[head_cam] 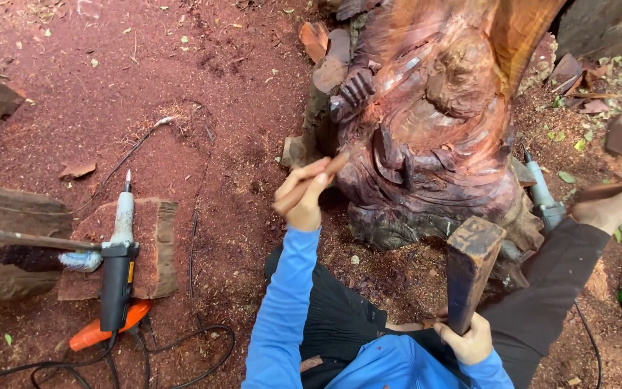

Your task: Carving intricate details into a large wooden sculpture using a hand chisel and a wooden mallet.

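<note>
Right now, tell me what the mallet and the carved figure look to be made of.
Mallet: seemingly dark hardwood, a worn, chipped block, gripped by the right hand. Carved figure: reddish-brown raw wood with visible grain and unpolished cut marks.

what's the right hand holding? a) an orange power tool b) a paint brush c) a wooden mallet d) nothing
c: the right hand grips the handle of a dark wooden mallet, its block head raised beside the carved wood sculpture, while the left hand holds a chisel against the carving.
</note>
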